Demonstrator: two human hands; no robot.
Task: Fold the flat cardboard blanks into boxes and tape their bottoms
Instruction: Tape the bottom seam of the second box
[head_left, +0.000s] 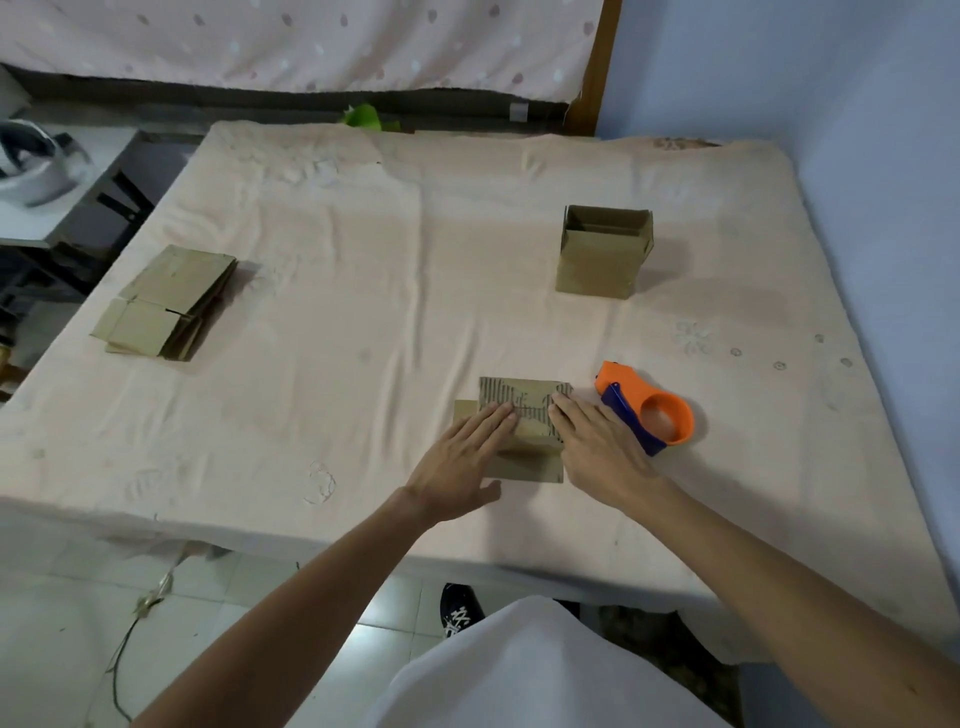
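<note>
A small cardboard box (524, 410) stands bottom-up near the table's front edge, its torn brown flaps folded shut on top. My left hand (462, 462) lies flat on the left flap with straight fingers. My right hand (597, 447) presses the right flap, fingers straight too. An orange and blue tape dispenser (649, 413) lies just right of my right hand, apart from it. A folded box (602, 252) stands upright and open-topped at the back right. A stack of flat cardboard blanks (166, 304) lies at the left of the table.
The table wears a pale pink cloth (363, 312). A blue wall (831, 104) runs close along the right side. A grey side table (47, 208) with a white object stands at the far left. The tiled floor (104, 623) and a cable show below the front edge.
</note>
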